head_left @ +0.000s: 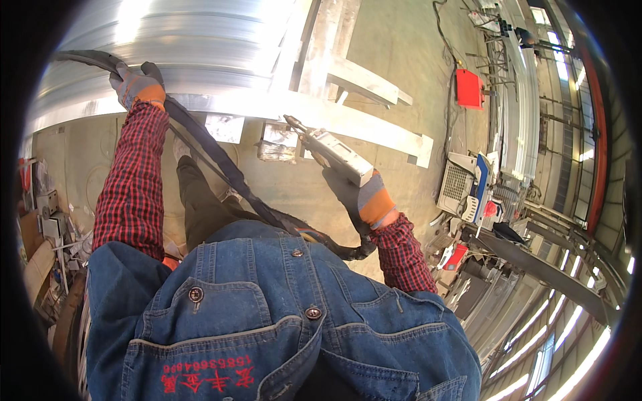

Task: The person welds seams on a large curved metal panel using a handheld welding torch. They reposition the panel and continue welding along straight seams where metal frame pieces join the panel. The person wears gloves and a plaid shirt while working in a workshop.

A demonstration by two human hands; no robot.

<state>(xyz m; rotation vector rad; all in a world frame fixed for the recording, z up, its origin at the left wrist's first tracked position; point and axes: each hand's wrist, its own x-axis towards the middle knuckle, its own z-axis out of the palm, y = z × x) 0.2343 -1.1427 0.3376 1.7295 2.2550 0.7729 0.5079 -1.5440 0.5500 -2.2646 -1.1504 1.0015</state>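
Note:
My right hand [373,200], in a grey and orange work glove, is closed round the handle of a handheld welding gun [342,155]. The gun has a boxy silver body, and its narrow nozzle points up and left toward a long metal bar. A thick dark sleeved hose [231,170] leaves the gun, loops past my waist and runs up to the far left. My left hand [140,88], gloved alike, grips that hose over the near edge of a ribbed shiny metal panel [194,47]. The gun's handle is mostly hidden by my right glove.
Pale metal bars [374,127] form a frame joined to the panel. Below it stands a small metal-wrapped block [277,142]. Rightward are a red box [469,89], a white and blue machine [463,187] and long stacked profiles [525,100]. Clutter [53,227] lines the left.

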